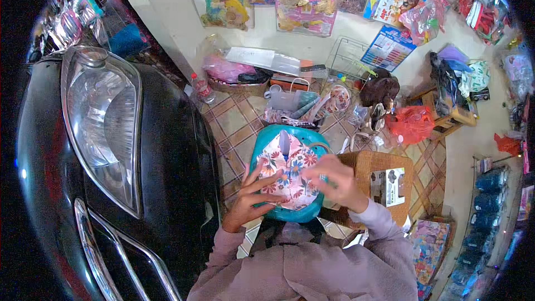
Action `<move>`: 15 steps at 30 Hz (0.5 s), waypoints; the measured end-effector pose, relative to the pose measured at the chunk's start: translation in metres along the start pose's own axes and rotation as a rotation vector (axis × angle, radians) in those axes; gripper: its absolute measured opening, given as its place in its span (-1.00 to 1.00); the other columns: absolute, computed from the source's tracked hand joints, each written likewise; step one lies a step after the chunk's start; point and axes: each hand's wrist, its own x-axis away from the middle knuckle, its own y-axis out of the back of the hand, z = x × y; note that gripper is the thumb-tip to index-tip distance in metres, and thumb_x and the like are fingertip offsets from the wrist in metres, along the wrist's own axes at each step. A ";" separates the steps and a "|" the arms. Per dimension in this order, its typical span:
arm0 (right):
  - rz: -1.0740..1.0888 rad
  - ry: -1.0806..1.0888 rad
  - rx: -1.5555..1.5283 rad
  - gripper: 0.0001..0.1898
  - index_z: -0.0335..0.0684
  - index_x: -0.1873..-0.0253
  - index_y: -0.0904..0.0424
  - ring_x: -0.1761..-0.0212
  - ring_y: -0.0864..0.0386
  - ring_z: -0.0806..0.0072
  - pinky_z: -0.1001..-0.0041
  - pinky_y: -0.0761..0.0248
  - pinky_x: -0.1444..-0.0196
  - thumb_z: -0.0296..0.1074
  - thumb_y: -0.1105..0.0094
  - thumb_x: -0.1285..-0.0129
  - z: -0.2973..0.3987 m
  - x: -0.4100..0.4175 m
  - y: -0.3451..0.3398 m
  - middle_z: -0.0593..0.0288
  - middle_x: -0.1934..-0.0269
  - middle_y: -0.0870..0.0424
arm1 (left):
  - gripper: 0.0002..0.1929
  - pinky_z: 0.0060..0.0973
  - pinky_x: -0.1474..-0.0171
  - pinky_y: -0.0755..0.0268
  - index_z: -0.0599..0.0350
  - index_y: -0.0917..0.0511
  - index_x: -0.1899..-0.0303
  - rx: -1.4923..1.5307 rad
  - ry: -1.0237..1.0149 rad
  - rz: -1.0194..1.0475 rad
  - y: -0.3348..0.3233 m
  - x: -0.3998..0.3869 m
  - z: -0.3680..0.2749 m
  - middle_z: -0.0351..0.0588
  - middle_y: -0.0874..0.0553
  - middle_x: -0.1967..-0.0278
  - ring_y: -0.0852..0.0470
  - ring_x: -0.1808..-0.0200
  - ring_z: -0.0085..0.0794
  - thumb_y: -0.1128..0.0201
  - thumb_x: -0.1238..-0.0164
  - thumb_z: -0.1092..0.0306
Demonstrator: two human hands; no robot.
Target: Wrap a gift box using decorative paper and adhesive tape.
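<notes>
On a teal plastic stool [267, 133] in front of me lies a folded piece wrapped in pink floral paper or cloth [296, 156], with a pointed opening at its far end. My left hand [256, 192] rests on its left side, fingers spread over the floral surface. My right hand [334, 182] is at its right edge with the fingers bent. Motion blur and the hand's angle hide whether anything is between those fingers. A curved tan strip or handle [321, 146] shows just beyond my right hand.
At the left stands a dark vehicle front with its headlight [104, 133]. A brown woven box [363, 167] is at the right. Farther off are floral rolls [334, 98], a red plastic bag [413, 123], a bottle [202, 88] and a wire rack [347, 56].
</notes>
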 end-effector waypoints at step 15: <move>0.022 -0.535 -0.471 -0.26 -0.31 -0.37 -0.15 -0.25 -0.34 0.43 0.41 -0.12 -0.32 -0.34 -0.33 -0.13 -0.039 -0.012 -0.014 0.14 -0.21 -0.37 | -0.47 -0.39 -0.18 -0.36 0.29 -0.31 -0.20 0.549 0.200 -0.611 -0.011 -0.049 0.026 0.06 -0.38 -0.23 -0.37 -0.25 -0.36 -0.28 -0.19 0.51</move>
